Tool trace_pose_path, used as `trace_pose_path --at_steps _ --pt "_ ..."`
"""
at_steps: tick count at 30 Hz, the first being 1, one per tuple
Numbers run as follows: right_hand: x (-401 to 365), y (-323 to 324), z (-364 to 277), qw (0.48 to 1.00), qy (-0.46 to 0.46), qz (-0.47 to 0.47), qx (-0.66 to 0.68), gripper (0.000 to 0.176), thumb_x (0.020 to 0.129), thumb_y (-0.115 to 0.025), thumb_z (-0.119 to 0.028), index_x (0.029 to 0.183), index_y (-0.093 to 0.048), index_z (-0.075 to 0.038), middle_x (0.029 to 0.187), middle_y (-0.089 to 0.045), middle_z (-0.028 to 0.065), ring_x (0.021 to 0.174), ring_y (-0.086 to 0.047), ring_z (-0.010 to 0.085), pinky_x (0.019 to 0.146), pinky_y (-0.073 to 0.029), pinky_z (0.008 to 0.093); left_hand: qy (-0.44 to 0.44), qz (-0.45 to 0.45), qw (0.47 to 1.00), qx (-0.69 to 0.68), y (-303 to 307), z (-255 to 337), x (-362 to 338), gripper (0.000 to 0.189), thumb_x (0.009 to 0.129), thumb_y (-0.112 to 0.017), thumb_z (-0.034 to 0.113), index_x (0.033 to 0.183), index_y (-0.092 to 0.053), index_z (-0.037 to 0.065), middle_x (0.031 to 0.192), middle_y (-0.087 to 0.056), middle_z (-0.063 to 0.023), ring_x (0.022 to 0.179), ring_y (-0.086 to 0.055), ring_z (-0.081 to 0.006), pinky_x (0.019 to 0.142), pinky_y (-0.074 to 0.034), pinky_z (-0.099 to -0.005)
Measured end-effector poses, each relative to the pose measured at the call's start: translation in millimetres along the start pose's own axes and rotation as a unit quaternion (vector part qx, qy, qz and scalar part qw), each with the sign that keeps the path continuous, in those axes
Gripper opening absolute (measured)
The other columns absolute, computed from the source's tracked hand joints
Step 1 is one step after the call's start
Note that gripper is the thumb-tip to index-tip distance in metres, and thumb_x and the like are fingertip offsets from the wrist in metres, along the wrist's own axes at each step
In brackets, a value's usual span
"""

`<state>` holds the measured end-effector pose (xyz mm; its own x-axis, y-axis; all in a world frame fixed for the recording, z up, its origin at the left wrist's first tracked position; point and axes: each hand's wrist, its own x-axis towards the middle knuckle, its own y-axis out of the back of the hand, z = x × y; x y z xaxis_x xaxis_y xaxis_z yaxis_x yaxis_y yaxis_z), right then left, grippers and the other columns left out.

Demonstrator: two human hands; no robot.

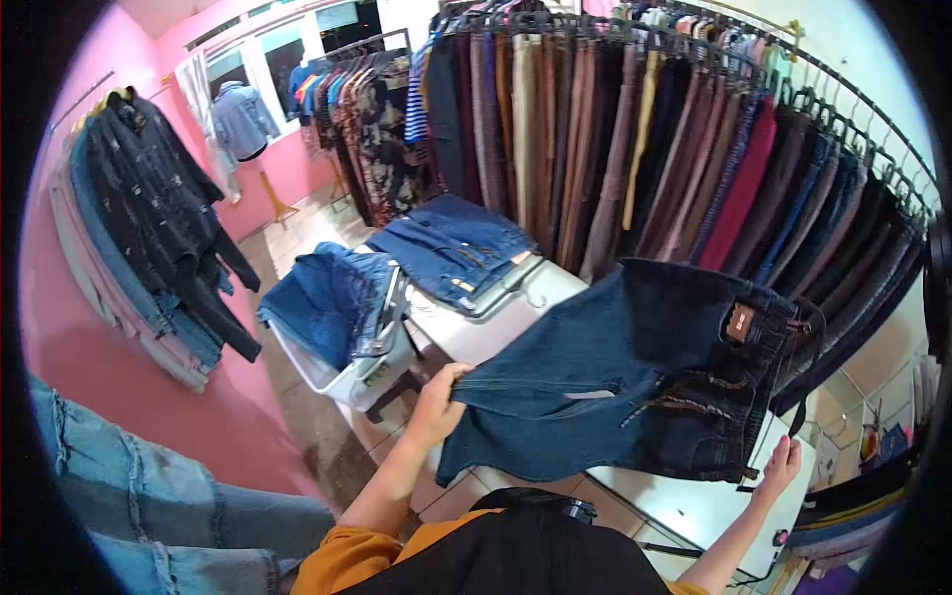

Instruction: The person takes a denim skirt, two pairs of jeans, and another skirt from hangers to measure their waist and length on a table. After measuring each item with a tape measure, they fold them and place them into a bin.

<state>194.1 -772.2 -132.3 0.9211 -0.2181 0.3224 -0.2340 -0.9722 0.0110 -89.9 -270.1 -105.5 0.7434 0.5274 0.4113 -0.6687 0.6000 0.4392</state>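
Dark blue denim shorts [575,337] with a drawstring waist and a brown label are stretched out above the white table [674,506]. My left hand [437,405] is closed on the leg end at the left. At the waist end on the right, my right hand [782,462] is by a black hanger [805,397]; its fingers look curled, and I cannot make out exactly what they hold. Folded jeans [451,243] lie on the far part of the table. To their left, a white basket [372,382] holds more denim [327,297].
A long rack of hanging trousers [595,129] curves behind the table. Dark shirts [149,188] hang on the pink wall at the left. Ripped light jeans [139,496] are close at the lower left. Shelves with clothes [853,516] stand at the lower right.
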Motion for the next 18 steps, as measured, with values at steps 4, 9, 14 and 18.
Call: trace_pose_path --at_steps 4,9,14,18 --pt "-34 -87 1 0.993 -0.082 -0.058 0.068 0.024 0.091 -0.057 -0.027 0.073 -0.046 -0.015 0.056 -0.034 -0.0099 0.042 -0.024 -0.0017 0.036 -0.015 0.0166 0.007 0.026 0.995 0.098 94 -7 -48 0.030 0.071 -0.049 -0.004 0.101 -0.055 -0.003 0.090 -0.057 -0.0178 0.087 -0.058 -0.0312 0.079 -0.045 -0.0333" --pt "-79 -187 0 0.967 -0.190 -0.139 0.102 0.021 0.090 -0.057 -0.026 0.075 -0.049 -0.014 0.055 -0.038 -0.0085 0.040 -0.027 -0.0007 0.034 -0.016 0.0172 0.080 0.030 0.977 0.197 175 19 -94 0.032 0.063 -0.049 -0.006 0.094 -0.059 -0.003 0.088 -0.057 -0.0171 0.085 -0.056 -0.0356 0.078 -0.045 -0.0355" --pt "-112 -264 8 0.934 -0.255 -0.229 0.098 0.027 0.089 -0.059 -0.030 0.071 -0.046 -0.014 0.055 -0.039 -0.0073 0.039 -0.027 0.0009 0.034 -0.017 0.0184 0.132 0.112 0.928 0.330 229 0 -117 0.030 0.060 -0.051 -0.005 0.087 -0.063 -0.001 0.084 -0.055 -0.0161 0.081 -0.055 -0.0352 0.075 -0.045 -0.0393" --pt "-127 -318 13 0.908 -0.298 -0.280 0.088 0.027 0.089 -0.059 -0.030 0.071 -0.046 -0.014 0.055 -0.039 -0.0063 0.039 -0.028 0.0011 0.033 -0.018 0.0182 0.220 0.170 0.841 0.463 265 -14 -99 0.025 0.062 -0.052 -0.003 0.082 -0.066 0.001 0.082 -0.055 -0.0172 0.081 -0.056 -0.0355 0.075 -0.045 -0.0431"
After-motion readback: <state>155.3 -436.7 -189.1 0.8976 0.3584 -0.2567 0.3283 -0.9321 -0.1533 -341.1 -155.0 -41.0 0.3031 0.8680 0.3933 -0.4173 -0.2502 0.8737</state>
